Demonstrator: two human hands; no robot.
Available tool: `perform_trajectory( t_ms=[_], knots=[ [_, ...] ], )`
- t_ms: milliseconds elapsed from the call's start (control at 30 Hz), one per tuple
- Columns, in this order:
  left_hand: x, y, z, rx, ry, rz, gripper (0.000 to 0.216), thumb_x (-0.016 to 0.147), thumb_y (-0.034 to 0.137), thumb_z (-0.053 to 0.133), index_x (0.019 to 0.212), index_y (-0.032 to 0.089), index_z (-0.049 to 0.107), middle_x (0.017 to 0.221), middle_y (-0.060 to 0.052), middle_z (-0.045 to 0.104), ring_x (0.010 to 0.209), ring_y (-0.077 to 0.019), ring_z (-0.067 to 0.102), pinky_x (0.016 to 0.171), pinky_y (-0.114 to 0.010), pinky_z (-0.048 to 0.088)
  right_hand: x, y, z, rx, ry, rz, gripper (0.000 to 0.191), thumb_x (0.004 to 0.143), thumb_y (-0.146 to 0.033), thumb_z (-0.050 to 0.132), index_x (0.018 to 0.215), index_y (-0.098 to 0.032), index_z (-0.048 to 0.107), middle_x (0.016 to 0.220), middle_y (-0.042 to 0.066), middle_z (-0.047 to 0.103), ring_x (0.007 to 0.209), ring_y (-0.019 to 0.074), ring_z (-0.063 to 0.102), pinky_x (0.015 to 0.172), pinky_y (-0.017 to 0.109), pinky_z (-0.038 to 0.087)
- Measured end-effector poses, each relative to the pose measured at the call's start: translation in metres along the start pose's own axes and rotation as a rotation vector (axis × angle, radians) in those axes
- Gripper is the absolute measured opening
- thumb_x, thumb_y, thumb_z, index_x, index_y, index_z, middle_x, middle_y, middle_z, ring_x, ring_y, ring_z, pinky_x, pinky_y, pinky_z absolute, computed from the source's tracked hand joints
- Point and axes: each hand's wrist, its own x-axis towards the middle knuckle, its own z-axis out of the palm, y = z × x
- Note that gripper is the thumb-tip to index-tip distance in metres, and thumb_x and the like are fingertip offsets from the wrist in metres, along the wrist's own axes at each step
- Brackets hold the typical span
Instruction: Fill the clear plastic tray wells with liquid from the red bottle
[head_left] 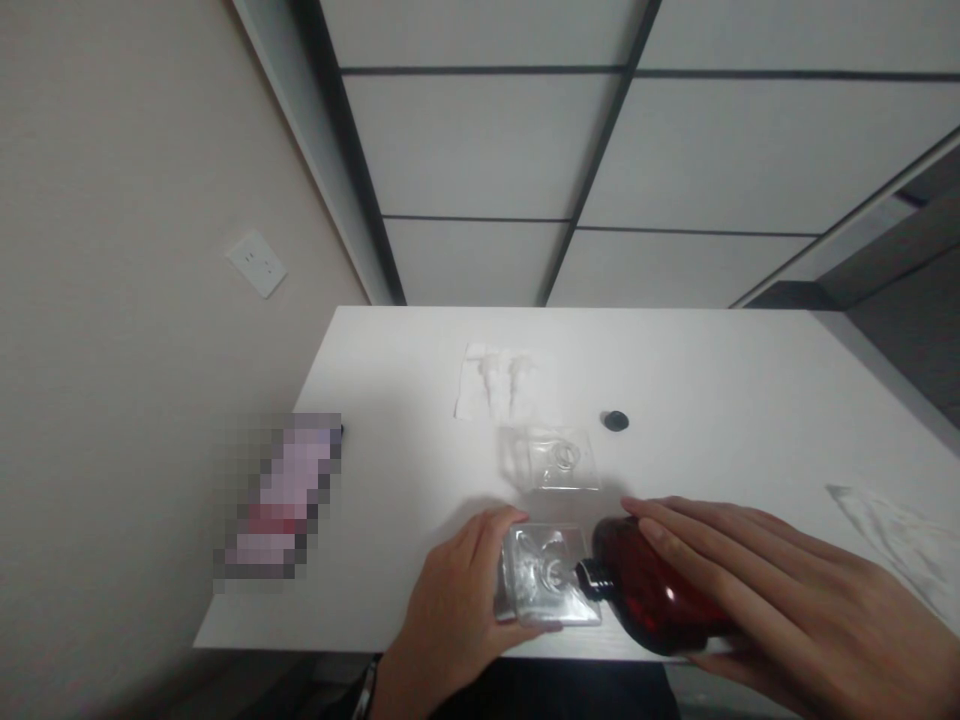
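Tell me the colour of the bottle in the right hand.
Dark red and see-through; the bottle shows best in the head view.

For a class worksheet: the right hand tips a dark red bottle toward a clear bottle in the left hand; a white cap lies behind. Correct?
No. The head view shows the cap black, not white. The right hand does tip the dark red bottle toward the clear bottle in the left hand.

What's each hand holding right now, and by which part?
The left hand grips the clear bottle by its sides; the right hand wraps the body of the red bottle, whose neck is at the clear bottle's mouth.
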Motion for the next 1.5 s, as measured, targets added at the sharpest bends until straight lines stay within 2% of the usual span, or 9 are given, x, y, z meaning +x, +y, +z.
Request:
perform_trajectory(
  t_ms=[467, 933, 1167, 1367, 1500],
  knots=[
    [0.001, 0.0, -0.001, 0.017, 0.029, 0.066, 0.093, 0.067, 0.041, 0.106, 0.142, 0.023, 0.054, 0.139, -0.014, 0.073, 0.125, -0.0373, 0.072, 0.106, -0.056, 0.06, -0.001, 0.002, -0.002, -0.02, 0.007, -0.021, 0.043, 0.119, -0.03, 0.027, 0.13, -0.012, 0.063, 0.114, 0.008, 0.085, 0.099, 0.0215, 0.077, 0.087, 0.035, 0.054],
    [0.001, 0.0, -0.001, 0.019, 0.005, 0.026, 0.093, 0.068, 0.04, 0.105, 0.145, 0.025, 0.055, 0.142, -0.013, 0.072, 0.128, -0.0385, 0.071, 0.108, -0.058, 0.059, -0.015, 0.002, 0.004, 0.031, -0.052, -0.011, 0.044, 0.117, -0.033, 0.034, 0.146, -0.012, 0.06, 0.138, 0.011, 0.077, 0.112, 0.0275, 0.075, 0.085, 0.039, 0.057],
    [-0.003, -0.001, 0.001, -0.018, 0.012, -0.012, 0.107, 0.063, 0.029, 0.107, 0.151, 0.025, 0.046, 0.151, -0.017, 0.067, 0.136, -0.0411, 0.067, 0.113, -0.061, 0.056, -0.025, 0.002, 0.006, 0.067, -0.099, 0.019, 0.053, 0.115, -0.031, 0.039, 0.167, -0.016, 0.042, 0.149, 0.01, 0.071, 0.122, 0.0309, 0.072, 0.093, 0.044, 0.058],
    [-0.001, 0.001, 0.001, -0.006, 0.008, -0.006, 0.106, 0.064, 0.029, 0.107, 0.15, 0.024, 0.047, 0.15, -0.017, 0.068, 0.135, -0.0405, 0.068, 0.113, -0.061, 0.056, -0.026, 0.002, 0.005, 0.058, -0.093, 0.004, 0.06, 0.115, -0.031, 0.039, 0.172, -0.014, 0.031, 0.15, 0.011, 0.07, 0.121, 0.0322, 0.072, 0.094, 0.045, 0.057],
    [0.0, 0.002, 0.0, 0.004, -0.007, -0.014, 0.105, 0.063, 0.029, 0.108, 0.149, 0.023, 0.047, 0.15, -0.018, 0.067, 0.136, -0.0412, 0.067, 0.113, -0.06, 0.056, -0.025, 0.002, 0.005, 0.067, -0.083, 0.008, 0.061, 0.115, -0.03, 0.041, 0.173, -0.013, 0.029, 0.15, 0.011, 0.07, 0.123, 0.032, 0.072, 0.097, 0.046, 0.055]
  ],
)
